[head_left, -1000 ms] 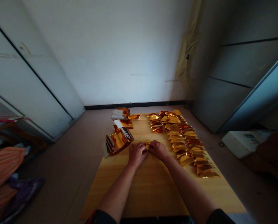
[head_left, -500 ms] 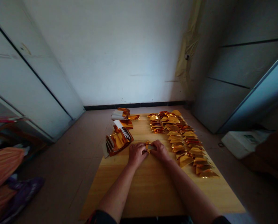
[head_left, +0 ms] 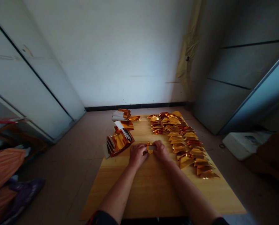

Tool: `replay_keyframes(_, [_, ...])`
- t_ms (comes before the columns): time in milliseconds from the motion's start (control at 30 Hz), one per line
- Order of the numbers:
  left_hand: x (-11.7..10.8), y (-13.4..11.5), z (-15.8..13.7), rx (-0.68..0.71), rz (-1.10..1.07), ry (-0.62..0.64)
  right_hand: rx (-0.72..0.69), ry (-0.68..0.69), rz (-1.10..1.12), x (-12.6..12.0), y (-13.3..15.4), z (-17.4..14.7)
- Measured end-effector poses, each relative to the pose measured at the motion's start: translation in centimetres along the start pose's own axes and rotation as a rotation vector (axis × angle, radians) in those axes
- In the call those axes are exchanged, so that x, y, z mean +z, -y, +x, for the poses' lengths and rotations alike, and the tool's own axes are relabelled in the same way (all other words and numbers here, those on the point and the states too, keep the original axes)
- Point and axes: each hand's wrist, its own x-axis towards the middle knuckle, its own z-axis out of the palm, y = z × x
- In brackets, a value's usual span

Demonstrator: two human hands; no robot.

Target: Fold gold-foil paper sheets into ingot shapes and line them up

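Both hands meet over the middle of the wooden table (head_left: 139, 181), with a small piece of gold foil paper (head_left: 150, 148) between them. My left hand (head_left: 138, 154) is closed on the paper's left side, fingers bent. On its right side my right hand (head_left: 161, 151) pinches the same paper. The paper looks partly folded, with a greyish patch showing near the right fingers. Rows of folded gold paper pieces (head_left: 177, 140) lie to the right of my right hand. Left of my left hand sits a pile of gold foil sheets (head_left: 119, 141) with white backs.
At the table's far left is another bundle of paper with white backing (head_left: 119, 115), a curved gold piece (head_left: 134, 118) beside it. Grey cabinets stand on both sides, a white wall behind. A white box (head_left: 239, 145) is on the floor at right, orange cloth (head_left: 4, 168) at left.
My right hand has shifted slightly right, and more of the gold paper shows between my hands. The piles have stayed in place.
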Motion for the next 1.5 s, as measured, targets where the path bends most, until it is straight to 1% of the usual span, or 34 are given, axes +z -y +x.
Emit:
replay_keyframes(200, [-0.2, -0.3, 0.0, 0.005, 0.006, -0.007, 0.012, 0.008, -0.024, -0.2, 0.2, 0.0])
replay_keyframes(367, [-0.4, -0.3, 0.1, 0.016, 0.01, -0.011, 0.04, -0.016, -0.027, -0.6, 0.0, -0.2])
replay_keyframes(567, [-0.4, -0.3, 0.0, 0.013, 0.015, -0.005, 0.097, 0.071, -0.104, -0.4, 0.8, -0.2])
replay_keyframes(700, [-0.3, -0.3, 0.0, 0.019, 0.036, -0.001, 0.132, 0.053, -0.151, -0.8, 0.9, 0.0])
replay_keyframes(767, [-0.3, -0.3, -0.1, 0.015, 0.046, -0.002, 0.123, 0.05, -0.141, -1.2, 1.1, -0.1])
replay_keyframes(900, [-0.2, -0.9, -0.3, -0.008, 0.09, -0.017, 0.037, 0.121, -0.039, -1.7, 2.3, -1.1])
replay_keyframes(967, [0.0, -1.5, -0.6, -0.011, 0.127, -0.016, 0.04, 0.165, 0.011, -1.7, 3.2, -1.6])
replay_keyframes(1033, [0.3, -2.1, -0.8, -0.042, 0.17, -0.023, 0.07, 0.215, -0.024, -1.7, 4.0, -2.0])
replay_keyframes(1100, [0.6, -2.6, -1.0, -0.074, 0.216, -0.037, 0.073, 0.262, -0.114, -1.9, 4.5, -2.3])
replay_keyframes(1200, [0.5, -2.8, -1.2, -0.07, 0.229, -0.037, -0.027, 0.326, -0.274, -2.7, 4.8, -2.6])
replay_keyframes(1267, [-0.1, -2.7, -1.3, -0.037, 0.191, -0.014, -0.128, 0.361, -0.38, -3.4, 4.8, -2.9])
replay_keyframes(1333, [-0.8, -2.3, -1.3, 0.025, 0.163, 0.037, -0.208, 0.38, -0.461, -3.9, 4.7, -3.1])
replay_keyframes(1433, [-1.6, -1.4, -1.1, 0.082, 0.17, 0.073, -0.277, 0.388, -0.507, -4.5, 4.5, -3.4])
replay_keyframes(1500, [-1.6, -0.7, -0.9, 0.135, 0.148, 0.062, -0.298, 0.386, -0.516, -4.6, 4.6, -3.4])
